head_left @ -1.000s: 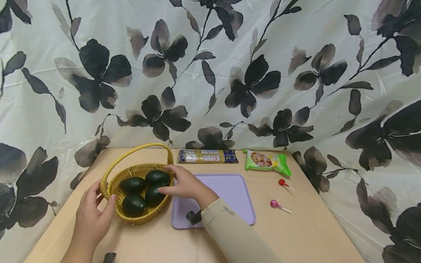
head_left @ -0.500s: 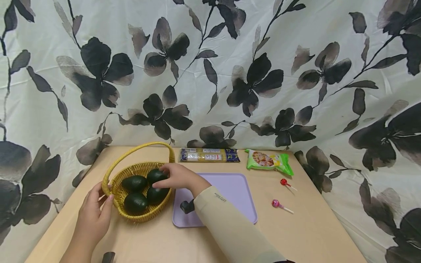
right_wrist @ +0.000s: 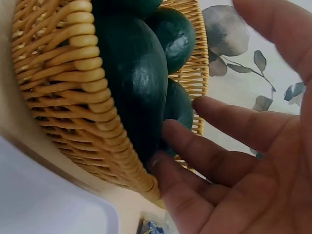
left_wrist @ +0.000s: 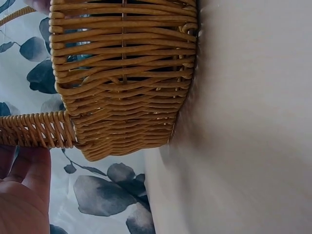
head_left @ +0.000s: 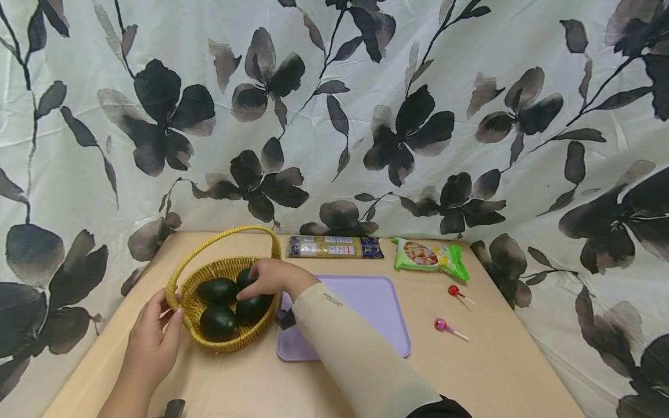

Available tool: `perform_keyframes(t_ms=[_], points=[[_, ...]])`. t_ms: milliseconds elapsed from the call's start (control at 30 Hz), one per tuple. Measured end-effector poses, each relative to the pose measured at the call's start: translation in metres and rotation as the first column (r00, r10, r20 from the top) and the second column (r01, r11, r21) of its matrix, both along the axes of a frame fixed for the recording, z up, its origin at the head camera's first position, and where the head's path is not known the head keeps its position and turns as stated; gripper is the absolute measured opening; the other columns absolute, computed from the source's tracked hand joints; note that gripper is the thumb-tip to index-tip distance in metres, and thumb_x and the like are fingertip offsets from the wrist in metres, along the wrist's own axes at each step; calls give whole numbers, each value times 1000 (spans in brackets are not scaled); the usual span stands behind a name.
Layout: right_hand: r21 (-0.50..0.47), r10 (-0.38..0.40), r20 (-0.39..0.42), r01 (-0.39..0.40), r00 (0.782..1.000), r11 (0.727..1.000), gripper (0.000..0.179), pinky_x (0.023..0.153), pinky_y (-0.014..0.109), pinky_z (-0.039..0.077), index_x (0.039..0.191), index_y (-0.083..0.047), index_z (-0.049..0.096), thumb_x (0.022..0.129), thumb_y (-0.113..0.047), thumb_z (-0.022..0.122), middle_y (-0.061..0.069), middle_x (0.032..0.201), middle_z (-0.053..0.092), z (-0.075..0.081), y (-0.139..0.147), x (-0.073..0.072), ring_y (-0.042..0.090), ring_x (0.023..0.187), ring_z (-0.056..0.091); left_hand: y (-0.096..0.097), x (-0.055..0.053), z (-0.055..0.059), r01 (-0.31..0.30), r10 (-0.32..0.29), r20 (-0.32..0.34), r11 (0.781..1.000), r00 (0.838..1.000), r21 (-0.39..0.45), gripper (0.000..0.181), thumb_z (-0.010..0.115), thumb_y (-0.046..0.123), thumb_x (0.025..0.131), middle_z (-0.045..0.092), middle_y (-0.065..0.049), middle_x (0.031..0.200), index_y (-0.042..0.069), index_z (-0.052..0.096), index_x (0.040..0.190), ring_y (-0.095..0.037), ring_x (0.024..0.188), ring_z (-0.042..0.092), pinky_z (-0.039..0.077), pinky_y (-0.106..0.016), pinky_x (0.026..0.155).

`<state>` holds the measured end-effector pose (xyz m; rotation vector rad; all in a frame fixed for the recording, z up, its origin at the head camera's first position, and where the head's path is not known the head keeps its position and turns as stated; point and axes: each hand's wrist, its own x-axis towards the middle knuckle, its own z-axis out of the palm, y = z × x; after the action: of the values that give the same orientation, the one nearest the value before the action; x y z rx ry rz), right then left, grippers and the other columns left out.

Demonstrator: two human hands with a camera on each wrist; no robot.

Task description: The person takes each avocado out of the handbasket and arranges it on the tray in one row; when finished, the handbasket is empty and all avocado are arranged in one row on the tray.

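Observation:
A yellow wicker basket [head_left: 225,347] with an arched handle [head_left: 209,238] stands on the left of the table, holding several dark green avocados [head_left: 218,323]. My left hand [head_left: 150,345] grips the handle's near-left base; in the left wrist view its fingers [left_wrist: 36,170] lie against the wrapped handle [left_wrist: 36,130]. My right hand [head_left: 276,277] reaches over the basket's right rim, partly covering the two right-hand avocados. In the right wrist view, its fingers [right_wrist: 214,156] extend loosely down among the avocados [right_wrist: 134,83], fingertips right at them, with the thumb [right_wrist: 278,24] held apart.
A lilac tray [head_left: 366,342] lies right of the basket, partly under my right forearm. At the back are a blue-and-gold packet [head_left: 334,248] and a green packet [head_left: 431,257]. Red [head_left: 453,290] and pink [head_left: 441,324] lollipops lie at the right. A floral curtain [head_left: 334,116] hangs behind.
My right hand has moved left, farther in over the basket and the avocados on its right side. My left hand stays at the handle's base. The head view has shifted slightly.

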<state>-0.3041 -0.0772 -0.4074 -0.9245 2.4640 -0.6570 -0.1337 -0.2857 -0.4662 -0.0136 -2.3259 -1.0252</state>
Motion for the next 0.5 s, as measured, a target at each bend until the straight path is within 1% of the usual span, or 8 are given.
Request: perform_keyframes(t_ms=[67, 133, 200, 233, 333, 400, 433, 500], points=[[34, 24, -10, -24, 1000, 999, 52, 84, 20, 58, 117, -8, 74, 84, -48, 81, -5, 107, 70, 2, -6, 0, 8, 100, 64, -1, 1, 1, -7, 7, 3, 1000, 1000, 4, 46, 51, 10, 107, 54, -21, 135, 1, 38, 151, 24, 122, 32, 31, 11, 98], [63, 50, -21, -49, 999, 997, 39, 73, 18, 55, 100, -11, 77, 84, -45, 82, -7, 89, 68, 4, -11, 1, 7, 86, 61, -1, 1, 1, -13, 13, 5, 1000, 1000, 9, 46, 51, 10, 107, 55, -20, 135, 1, 38, 150, 24, 121, 32, 31, 11, 97], [92, 61, -9, -60, 998, 994, 31, 64, 19, 52, 84, -12, 74, 83, -42, 83, -8, 75, 61, 4, -17, 1, 9, 75, 56, -2, 2, 2, -18, 18, 9, 1000, 1000, 10, 45, 50, 10, 107, 55, -20, 135, 1, 39, 150, 24, 121, 32, 32, 11, 97], [103, 58, 6, -59, 998, 993, 29, 62, 20, 52, 79, -13, 72, 83, -40, 84, -7, 72, 59, 4, -19, 2, 10, 73, 56, -2, 2, 2, -19, 18, 11, 1000, 1000, 12, 45, 50, 10, 107, 55, -19, 135, 1, 39, 150, 24, 121, 33, 32, 11, 97], [145, 47, -1, -46, 999, 988, 28, 64, 20, 54, 78, -16, 70, 81, -39, 86, -9, 76, 62, 0, -25, 3, 9, 76, 58, -2, 1, 1, -13, 13, 9, 1000, 1000, 9, 44, 51, 10, 107, 55, -19, 134, 0, 39, 149, 23, 122, 34, 32, 10, 98], [176, 39, -20, -35, 999, 984, 28, 67, 21, 56, 84, -17, 71, 79, -39, 88, -9, 83, 65, -4, -28, 4, 8, 81, 60, -1, 1, -1, -7, 7, 6, 1000, 1000, 7, 44, 51, 9, 107, 55, -19, 134, 0, 40, 148, 22, 122, 34, 33, 10, 98], [193, 42, -42, -33, 998, 981, 30, 69, 21, 56, 87, -18, 72, 78, -40, 88, -10, 87, 65, -6, -30, 4, 8, 83, 61, -1, 0, -1, -4, 4, 4, 1000, 1000, 7, 44, 51, 9, 107, 55, -19, 133, -1, 40, 148, 21, 122, 35, 33, 10, 99], [224, 50, -73, -32, 996, 974, 31, 71, 20, 55, 91, -19, 72, 76, -41, 89, -10, 90, 66, -10, -32, 4, 8, 85, 61, -1, 0, -2, 0, 0, 1, 1000, 1000, 7, 44, 51, 8, 106, 55, -18, 133, -1, 40, 148, 21, 123, 36, 34, 9, 99]])
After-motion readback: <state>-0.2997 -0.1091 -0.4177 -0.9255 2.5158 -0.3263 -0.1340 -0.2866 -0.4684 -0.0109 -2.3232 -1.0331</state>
